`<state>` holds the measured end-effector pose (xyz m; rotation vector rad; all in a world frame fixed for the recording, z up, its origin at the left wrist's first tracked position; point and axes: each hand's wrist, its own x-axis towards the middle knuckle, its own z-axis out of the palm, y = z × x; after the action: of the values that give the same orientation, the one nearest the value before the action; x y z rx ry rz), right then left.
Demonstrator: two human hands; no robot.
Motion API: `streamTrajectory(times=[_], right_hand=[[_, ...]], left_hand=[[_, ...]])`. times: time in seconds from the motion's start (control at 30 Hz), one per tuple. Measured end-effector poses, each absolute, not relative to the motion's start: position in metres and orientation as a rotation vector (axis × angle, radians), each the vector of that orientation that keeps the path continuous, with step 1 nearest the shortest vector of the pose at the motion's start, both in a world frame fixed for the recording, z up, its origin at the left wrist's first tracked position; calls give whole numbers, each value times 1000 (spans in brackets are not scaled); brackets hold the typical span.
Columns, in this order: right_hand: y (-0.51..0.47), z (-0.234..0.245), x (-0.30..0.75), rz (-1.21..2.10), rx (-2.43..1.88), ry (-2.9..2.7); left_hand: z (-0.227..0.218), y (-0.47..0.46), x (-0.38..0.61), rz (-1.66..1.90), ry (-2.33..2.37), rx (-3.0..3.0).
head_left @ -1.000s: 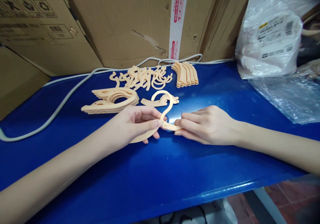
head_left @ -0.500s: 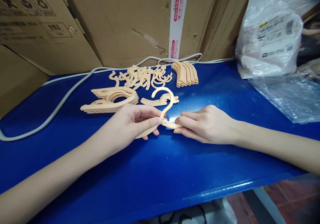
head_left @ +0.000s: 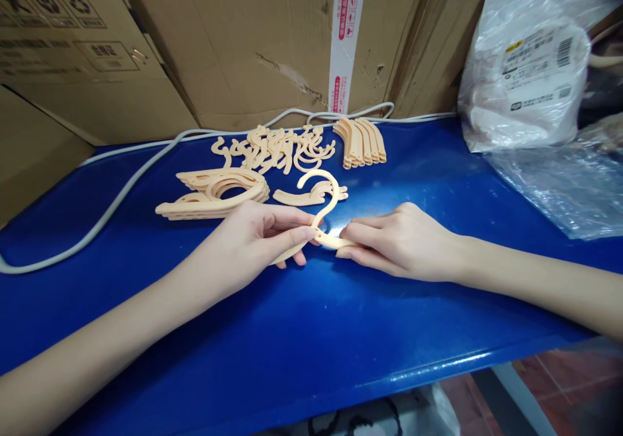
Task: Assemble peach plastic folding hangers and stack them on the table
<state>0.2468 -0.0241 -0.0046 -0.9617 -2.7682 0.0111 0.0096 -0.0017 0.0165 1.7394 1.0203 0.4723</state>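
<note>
A cream plastic folding hanger (head_left: 331, 193) is held between my hands above the blue table, its hook pointing up. My left hand (head_left: 257, 235) pinches it at the joint below the hook, thumb on the near side. The left arm of the hanger slants down under that hand. My right hand (head_left: 396, 244) is closed round the hanger's right arm, whose outer end is hidden by the fingers. Just behind lies a single folded hanger piece (head_left: 296, 198). To its left is a stack of cream hangers (head_left: 214, 196).
Loose hanger hooks (head_left: 277, 147) lie in a pile at the back, beside a row of curved hanger arms (head_left: 360, 143). A white cable (head_left: 146, 167) runs along cardboard boxes (head_left: 233, 47). A plastic-wrapped package (head_left: 525, 79) stands at the back right of the blue table (head_left: 311, 345).
The hanger's left arm has tilted slightly at the joint. Both hands keep nearly the same place and grip.
</note>
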Motion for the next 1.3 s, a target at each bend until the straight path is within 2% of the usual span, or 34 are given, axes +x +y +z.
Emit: streamTrajectory(times=[0.23, 0.5, 0.77, 1.07, 1.3], right_hand=[[-21, -3, 247, 133, -944, -2736], [-13, -1, 251, 372, -912, -2673], [-8, -2, 255, 344, -803, -2617], [-6, -1, 253, 191, -779, -2590], [-5, -3, 253, 80, -961, -2462]], left_hand=[[17, -4, 8, 449, 977, 1893], [8, -15, 10, 494, 1082, 2472], [-2, -13, 8, 268, 1013, 2844], [-6, -9, 3, 518, 886, 2969], [-1, -6, 5, 610, 941, 3049]])
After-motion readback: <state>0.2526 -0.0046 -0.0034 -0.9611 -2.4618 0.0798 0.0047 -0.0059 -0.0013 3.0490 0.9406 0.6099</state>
